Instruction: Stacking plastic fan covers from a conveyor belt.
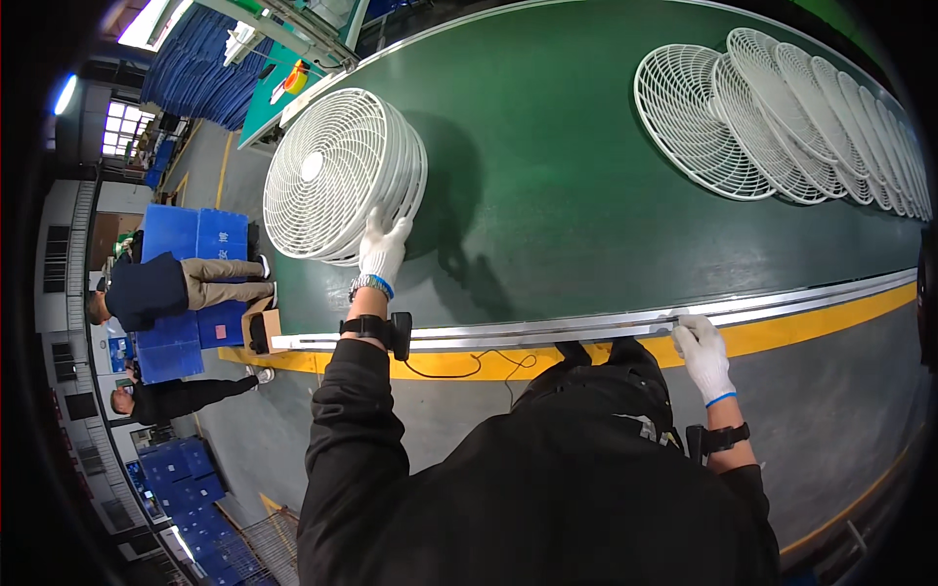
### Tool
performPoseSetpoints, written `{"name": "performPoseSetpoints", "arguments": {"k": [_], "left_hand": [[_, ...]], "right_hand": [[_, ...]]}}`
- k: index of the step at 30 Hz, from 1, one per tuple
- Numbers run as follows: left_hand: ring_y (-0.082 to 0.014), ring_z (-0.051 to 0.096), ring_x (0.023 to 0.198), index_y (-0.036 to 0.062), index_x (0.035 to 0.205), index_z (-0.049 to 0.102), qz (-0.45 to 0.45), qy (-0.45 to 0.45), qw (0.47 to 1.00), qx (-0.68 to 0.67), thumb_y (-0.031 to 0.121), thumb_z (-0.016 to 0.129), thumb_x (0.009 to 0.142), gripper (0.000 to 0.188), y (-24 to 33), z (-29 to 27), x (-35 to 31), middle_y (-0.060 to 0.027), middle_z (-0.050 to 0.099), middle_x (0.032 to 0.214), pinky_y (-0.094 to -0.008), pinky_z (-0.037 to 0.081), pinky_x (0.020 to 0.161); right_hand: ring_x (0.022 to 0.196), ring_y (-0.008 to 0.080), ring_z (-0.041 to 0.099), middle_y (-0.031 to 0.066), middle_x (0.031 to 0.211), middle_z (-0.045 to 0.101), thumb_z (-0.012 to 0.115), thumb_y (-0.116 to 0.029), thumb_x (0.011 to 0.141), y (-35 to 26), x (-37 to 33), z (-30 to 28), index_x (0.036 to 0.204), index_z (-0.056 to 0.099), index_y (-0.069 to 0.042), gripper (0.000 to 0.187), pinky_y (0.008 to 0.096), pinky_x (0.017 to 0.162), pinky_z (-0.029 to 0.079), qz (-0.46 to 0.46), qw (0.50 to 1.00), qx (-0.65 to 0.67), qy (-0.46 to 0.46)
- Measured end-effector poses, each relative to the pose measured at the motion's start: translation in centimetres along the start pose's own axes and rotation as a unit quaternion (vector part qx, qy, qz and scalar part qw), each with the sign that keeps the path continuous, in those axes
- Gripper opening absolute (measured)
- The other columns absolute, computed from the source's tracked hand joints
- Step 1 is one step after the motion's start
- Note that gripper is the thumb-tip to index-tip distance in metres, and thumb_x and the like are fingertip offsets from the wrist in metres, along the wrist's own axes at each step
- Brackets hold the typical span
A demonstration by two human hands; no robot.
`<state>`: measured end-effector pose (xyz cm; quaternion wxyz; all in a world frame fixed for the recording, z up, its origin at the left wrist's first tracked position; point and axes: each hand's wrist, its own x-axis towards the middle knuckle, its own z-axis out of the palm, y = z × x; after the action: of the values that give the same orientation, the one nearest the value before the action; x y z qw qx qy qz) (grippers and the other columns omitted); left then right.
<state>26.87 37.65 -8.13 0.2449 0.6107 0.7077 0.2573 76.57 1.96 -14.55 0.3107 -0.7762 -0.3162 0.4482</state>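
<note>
A stack of round white fan grilles (337, 171) stands on the left part of the green belt (547, 146). My left hand (382, 252), in a white glove, touches the near side of this stack, its thumb and fingers apart. My right hand (703, 359), also gloved in white, is at the metal rail (547, 330) along the near edge of the belt. Its fingers are curled against the rail. Farther right, a row of overlapping white fan grilles (684, 117) lies spread across the belt, away from both hands.
Beyond the stack is a green side table (278, 93) with a yellow tape dispenser (294, 78) on it. Two people (156, 293) are to the left beside blue boxes (176, 337). A black cable (469, 371) hangs below the rail, above the yellow floor stripe (791, 327).
</note>
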Motion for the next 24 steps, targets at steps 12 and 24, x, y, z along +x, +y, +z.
{"name": "performPoseSetpoints", "arguments": {"k": [12, 24], "left_hand": [[-0.023, 0.069, 0.118, 0.0071, 0.166, 0.037, -0.201, -0.097, 0.974, -0.031, 0.03, 0.077, 0.094, 0.086, 8.2, 6.1, -0.2, -0.0158, 0.071, 0.135, -0.0368, 0.062, 0.081], [-0.0351, 0.069, 0.127, 0.012, 0.137, 0.072, -0.026, -0.189, 0.974, 0.12, 0.041, 0.064, 0.096, 0.051, 17.3, 5.1, -10.3, -0.0183, 0.074, 0.134, -0.0421, 0.053, 0.11]], "right_hand": [[0.082, 0.0209, 0.074, 0.0137, 0.092, 0.077, 0.07, -0.02, 0.096, 0.1, 2.2, -4.6, 0.118, 0.07, 0.003, 0.032, 0.0349, 0.081, 0.059, -0.013, 0.999, 0.012, -0.048], [0.061, 0.0093, 0.057, 0.0056, 0.079, 0.064, 0.06, -0.011, 0.105, -1.8, 7.6, -6.6, 0.12, 0.063, 0.0, 0.019, 0.0258, 0.05, 0.045, 0.017, 0.969, 0.138, -0.205]]}}
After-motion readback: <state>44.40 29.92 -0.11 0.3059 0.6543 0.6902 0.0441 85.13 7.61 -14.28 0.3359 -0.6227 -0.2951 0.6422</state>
